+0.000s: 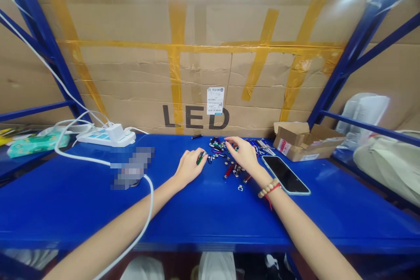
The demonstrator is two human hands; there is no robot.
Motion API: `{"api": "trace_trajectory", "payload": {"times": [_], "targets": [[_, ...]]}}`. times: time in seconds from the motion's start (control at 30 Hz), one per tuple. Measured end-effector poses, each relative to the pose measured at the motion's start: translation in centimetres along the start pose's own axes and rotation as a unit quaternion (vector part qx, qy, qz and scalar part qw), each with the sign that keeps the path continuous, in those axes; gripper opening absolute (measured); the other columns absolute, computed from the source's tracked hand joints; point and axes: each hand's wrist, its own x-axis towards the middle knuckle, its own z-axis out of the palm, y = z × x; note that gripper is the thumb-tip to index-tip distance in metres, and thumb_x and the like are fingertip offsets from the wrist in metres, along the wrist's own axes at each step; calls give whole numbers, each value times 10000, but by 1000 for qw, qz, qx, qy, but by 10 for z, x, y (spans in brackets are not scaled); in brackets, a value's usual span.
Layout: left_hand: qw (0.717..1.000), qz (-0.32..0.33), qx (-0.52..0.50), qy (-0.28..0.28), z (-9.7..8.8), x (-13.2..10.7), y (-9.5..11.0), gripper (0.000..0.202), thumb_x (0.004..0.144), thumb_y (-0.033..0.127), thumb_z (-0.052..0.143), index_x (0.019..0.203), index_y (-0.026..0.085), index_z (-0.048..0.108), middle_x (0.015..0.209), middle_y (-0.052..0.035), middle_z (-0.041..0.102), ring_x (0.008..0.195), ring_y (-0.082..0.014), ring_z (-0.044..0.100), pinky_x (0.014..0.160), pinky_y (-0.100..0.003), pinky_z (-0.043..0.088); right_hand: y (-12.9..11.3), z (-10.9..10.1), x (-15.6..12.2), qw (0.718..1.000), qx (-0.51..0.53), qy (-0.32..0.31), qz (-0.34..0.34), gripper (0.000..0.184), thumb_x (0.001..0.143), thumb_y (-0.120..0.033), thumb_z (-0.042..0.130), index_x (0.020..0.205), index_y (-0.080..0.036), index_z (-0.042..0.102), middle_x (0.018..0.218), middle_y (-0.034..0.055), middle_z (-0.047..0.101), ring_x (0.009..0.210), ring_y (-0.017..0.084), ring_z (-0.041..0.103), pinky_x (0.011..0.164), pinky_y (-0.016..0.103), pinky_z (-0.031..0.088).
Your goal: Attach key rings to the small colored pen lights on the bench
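Note:
My left hand is closed on a small green metal tube, pinched between thumb and fingertips just above the blue tabletop. My right hand reaches over a pile of small metal parts, its fingers curved and apart; I see nothing gripped in it, though its underside is hidden. The pile mixes black, blue, green and purple pieces with clips. Close to the right wrist lie red tubes and silver clips. A lone ring-shaped silver piece sits nearer the front, and a dark tube lies at the back.
Right of the pile is a phone, with an opened cardboard box behind it. A white power strip stands back left. Its white cable crosses my left forearm. A large cardboard sheet closes off the back between blue posts.

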Motion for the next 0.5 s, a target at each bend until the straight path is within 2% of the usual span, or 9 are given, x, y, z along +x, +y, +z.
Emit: {"api": "trace_trajectory", "payload": {"times": [0.07,0.17,0.33,0.5], "targets": [[1000,-6,9,10,1,0,-1,221,889,343,371,883,200,540,625,10,580,589,-143,534,664,-282,368,14,3,1,999,-38,-22,6,242,842,-260,451,1002,-206,625,914,38,667,842,181,600,700,288,451],[1000,-4,16,14,2,-1,-2,233,886,350,368,857,198,542,593,12,554,576,-142,524,656,-277,370,26,11,0,994,-77,-65,-29,271,852,-271,437,1044,-192,612,1029,75,630,979,218,543,793,339,423],[1000,2,10,9,3,0,-1,224,877,352,380,829,202,539,576,18,541,559,-137,510,655,-278,370,24,27,-1,983,-108,-133,-63,407,878,-421,396,1197,-206,529,1249,100,504,1140,252,426,923,436,337],[1000,-1,6,1,4,-1,-1,219,875,349,390,827,200,542,586,16,547,557,-138,500,667,-284,368,20,36,2,975,-125,-178,-35,492,869,-511,361,1238,-219,501,1312,115,429,1232,277,328,992,479,266]]}}
